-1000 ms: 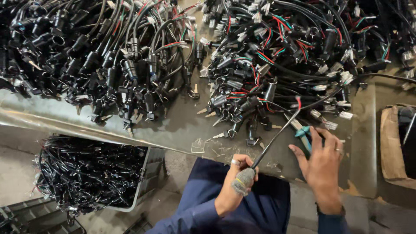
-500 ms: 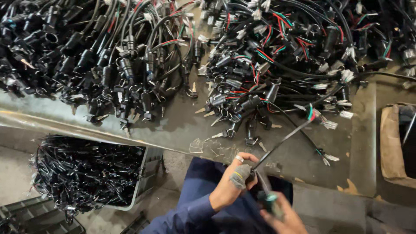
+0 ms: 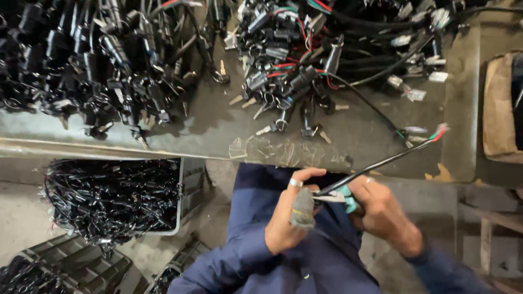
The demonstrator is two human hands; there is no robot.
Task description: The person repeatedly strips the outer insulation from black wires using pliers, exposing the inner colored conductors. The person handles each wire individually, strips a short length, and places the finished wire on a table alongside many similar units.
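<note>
- Head view: the left hand (image 3: 291, 218) is closed around a black cable (image 3: 381, 162) near its end. One finger (image 3: 302, 209) on that hand has grey tape wrapped on it.
- The right hand (image 3: 384, 215) is closed on a small cutter with teal handles (image 3: 344, 197). Its tip sits right on the cable, between the two hands.
- The cable goes up and away from the right hand. Its red and green wire tips (image 3: 440, 131) hang over the desk (image 3: 218, 133).
- The blades are very close to the left fingers. A slip could nick a finger.
- Squeezing too hard could cut the little wires inside, I think.
- The loose far end could catch on the pile of key switches (image 3: 289, 81) above the hands and drag some off.
</note>
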